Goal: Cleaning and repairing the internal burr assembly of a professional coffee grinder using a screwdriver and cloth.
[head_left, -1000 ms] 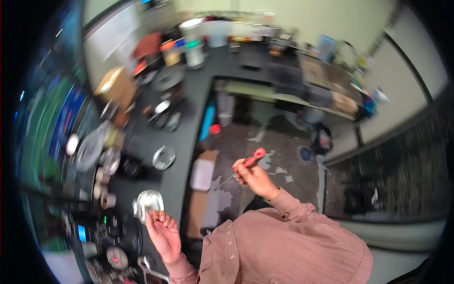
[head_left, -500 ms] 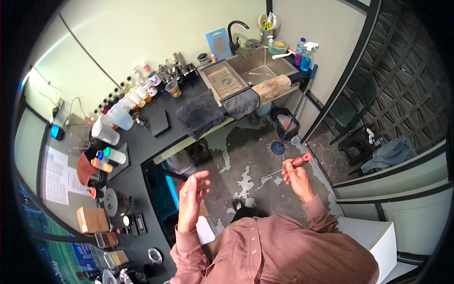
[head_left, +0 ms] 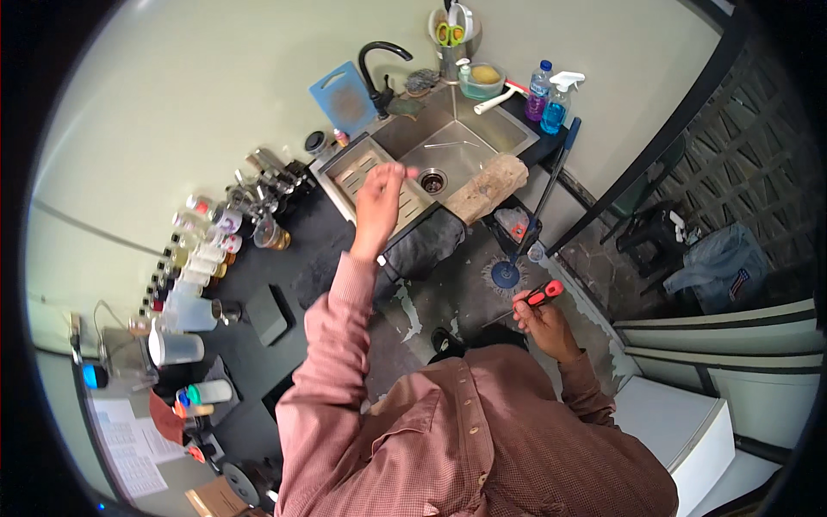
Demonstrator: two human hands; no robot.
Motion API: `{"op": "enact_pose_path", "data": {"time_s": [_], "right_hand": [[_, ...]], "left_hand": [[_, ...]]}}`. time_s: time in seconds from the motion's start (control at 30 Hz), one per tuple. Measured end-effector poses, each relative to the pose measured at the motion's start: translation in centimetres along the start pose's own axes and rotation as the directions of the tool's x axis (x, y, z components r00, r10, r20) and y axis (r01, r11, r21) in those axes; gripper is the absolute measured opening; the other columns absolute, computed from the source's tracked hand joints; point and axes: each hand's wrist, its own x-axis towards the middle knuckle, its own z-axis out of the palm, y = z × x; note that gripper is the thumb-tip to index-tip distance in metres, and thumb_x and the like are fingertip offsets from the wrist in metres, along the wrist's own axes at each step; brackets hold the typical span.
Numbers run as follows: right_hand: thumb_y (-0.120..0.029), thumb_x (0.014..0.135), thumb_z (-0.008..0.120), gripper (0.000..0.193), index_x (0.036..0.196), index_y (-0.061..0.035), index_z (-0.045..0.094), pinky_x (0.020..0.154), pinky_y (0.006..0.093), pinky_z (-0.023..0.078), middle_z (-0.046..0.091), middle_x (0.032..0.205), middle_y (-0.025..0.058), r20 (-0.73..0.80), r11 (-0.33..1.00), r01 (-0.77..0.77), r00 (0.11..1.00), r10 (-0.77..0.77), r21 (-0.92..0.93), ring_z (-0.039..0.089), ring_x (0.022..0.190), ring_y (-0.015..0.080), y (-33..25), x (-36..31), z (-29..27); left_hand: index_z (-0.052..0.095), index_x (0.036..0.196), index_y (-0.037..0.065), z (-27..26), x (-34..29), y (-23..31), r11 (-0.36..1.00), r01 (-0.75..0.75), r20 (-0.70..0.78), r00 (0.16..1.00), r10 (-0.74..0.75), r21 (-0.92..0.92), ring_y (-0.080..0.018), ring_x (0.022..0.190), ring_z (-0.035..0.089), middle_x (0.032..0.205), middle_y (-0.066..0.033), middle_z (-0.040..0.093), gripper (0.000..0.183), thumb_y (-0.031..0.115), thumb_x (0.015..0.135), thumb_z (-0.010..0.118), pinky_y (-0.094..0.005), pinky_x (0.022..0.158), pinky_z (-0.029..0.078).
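Observation:
My right hand (head_left: 550, 331) is closed around a screwdriver (head_left: 542, 294) with a red and black handle, held over the floor to the right of my body. Its thin metal shaft hardly shows against the floor. Stretched forward, my left hand (head_left: 376, 211) hovers in front of the slotted drainboard (head_left: 355, 179) of the steel sink (head_left: 457, 138). Its fingers are slightly blurred and loosely bent, with nothing visible in them. A dark cloth (head_left: 422, 248) hangs over the sink's front edge near this hand, beside a tan cloth (head_left: 488, 189).
A black faucet (head_left: 379, 77) and a blue cutting board (head_left: 343, 99) stand behind the sink. Spray bottle (head_left: 556, 108) and squeegee (head_left: 500, 99) are at its right. Bottles (head_left: 202, 258) line the left counter. A mop (head_left: 505, 274) stands on the floor near a bin (head_left: 514, 226).
My left hand has moved forward and up, from beside the counter to the sink. My right hand still holds the screwdriver. The view has turned and come closer to the sink.

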Motion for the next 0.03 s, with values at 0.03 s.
{"op": "enact_pose_path", "data": {"time_s": [0.03], "right_hand": [[-0.030, 0.107, 0.058, 0.031, 0.125, -0.0053, 0.060, 0.067, 0.0245, 0.050, 0.064, 0.093, 0.0012, -0.012, 0.999, -0.015, 1.000, 0.014, -0.044, 0.060, 0.077, 0.0083, -0.41, 0.94, -0.14]], "left_hand": [[0.078, 0.109, 0.003, 0.59, 1.53, -1.24, 1.000, 0.012, 0.026, 1.000, -0.012, 0.000, -0.0155, 0.108, 0.059, 0.110, -0.0067, 0.067, 0.035, 0.030, 0.108, 0.056, -0.0298, 0.093, 0.045]]}}
